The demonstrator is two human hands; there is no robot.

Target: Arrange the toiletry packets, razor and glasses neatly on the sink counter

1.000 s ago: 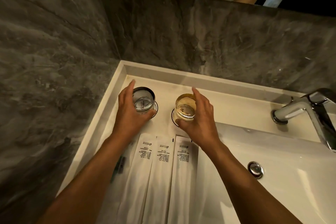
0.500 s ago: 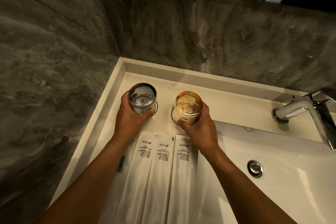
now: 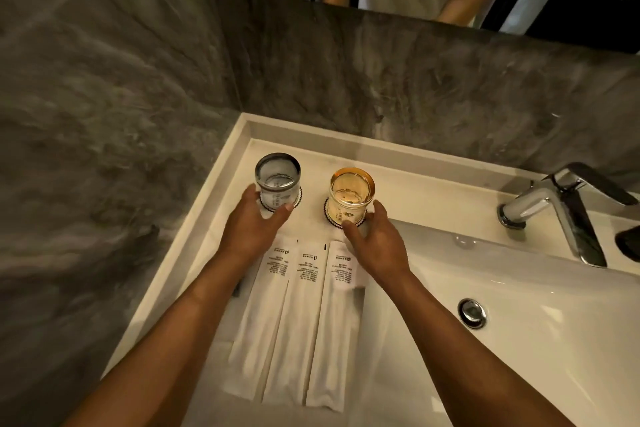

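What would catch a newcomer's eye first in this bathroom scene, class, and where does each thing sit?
First, the two glasses at the back of the sink counter: a grey glass held by the left hand and an amber glass held by the right hand, each on a round coaster. Next, three white packets lie side by side just in front of them. A chrome tap stands at the right.

Head view, close, looking down at sink counter [image 3: 398, 191]

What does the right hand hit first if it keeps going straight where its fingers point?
The right hand points up and away, at the amber glass on its coaster; fingertips look already at its base. Beyond that, probably the sink's back rim. Depth is uncertain.
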